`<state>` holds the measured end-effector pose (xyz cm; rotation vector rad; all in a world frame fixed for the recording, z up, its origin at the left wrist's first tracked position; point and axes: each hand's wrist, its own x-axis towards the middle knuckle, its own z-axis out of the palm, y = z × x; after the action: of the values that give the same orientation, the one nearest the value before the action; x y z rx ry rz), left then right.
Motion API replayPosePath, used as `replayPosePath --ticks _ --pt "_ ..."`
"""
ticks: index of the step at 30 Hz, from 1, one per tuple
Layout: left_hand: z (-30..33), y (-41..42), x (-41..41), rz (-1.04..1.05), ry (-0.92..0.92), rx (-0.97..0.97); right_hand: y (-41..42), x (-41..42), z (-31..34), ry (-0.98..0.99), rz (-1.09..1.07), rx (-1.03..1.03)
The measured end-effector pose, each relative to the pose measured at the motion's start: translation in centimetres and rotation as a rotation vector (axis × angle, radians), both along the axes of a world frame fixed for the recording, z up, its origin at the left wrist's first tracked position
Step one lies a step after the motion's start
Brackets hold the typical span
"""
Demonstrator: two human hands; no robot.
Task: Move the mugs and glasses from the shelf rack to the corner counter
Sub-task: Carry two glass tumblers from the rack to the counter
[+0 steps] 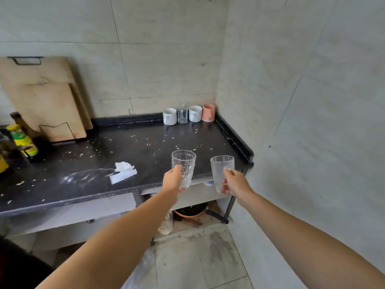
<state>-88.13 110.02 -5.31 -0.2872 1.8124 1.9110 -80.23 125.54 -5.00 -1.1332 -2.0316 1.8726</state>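
Observation:
My left hand (pixel 172 180) grips a clear patterned glass (pixel 184 163), held upright over the front edge of the black corner counter (pixel 145 147). In my right hand (pixel 234 182) is a clear ribbed glass (pixel 220 170), also upright, just off the counter's front right corner. Against the back wall in the corner stand a white mug (pixel 169 116), a small clear glass (pixel 182 115), a second white mug (pixel 195 113) and a pink mug (pixel 208 112), in a row. The shelf rack is out of view.
Wooden cutting boards (pixel 41 97) lean on a wire stand at the back left. Bottles (pixel 23 140) crowd the left edge. A crumpled white paper (pixel 123 172) lies near the counter front. Crumbs dot the counter. A pan (pixel 190 211) sits on the shelf below.

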Motion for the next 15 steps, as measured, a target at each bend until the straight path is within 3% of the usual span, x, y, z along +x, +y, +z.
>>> replayPosePath --ticks 15 --pt "-3.0 18.5 -20.3 -0.03 -0.082 -0.034 18.1 -20.8 -3.9 -0.065 0.023 -0.016"
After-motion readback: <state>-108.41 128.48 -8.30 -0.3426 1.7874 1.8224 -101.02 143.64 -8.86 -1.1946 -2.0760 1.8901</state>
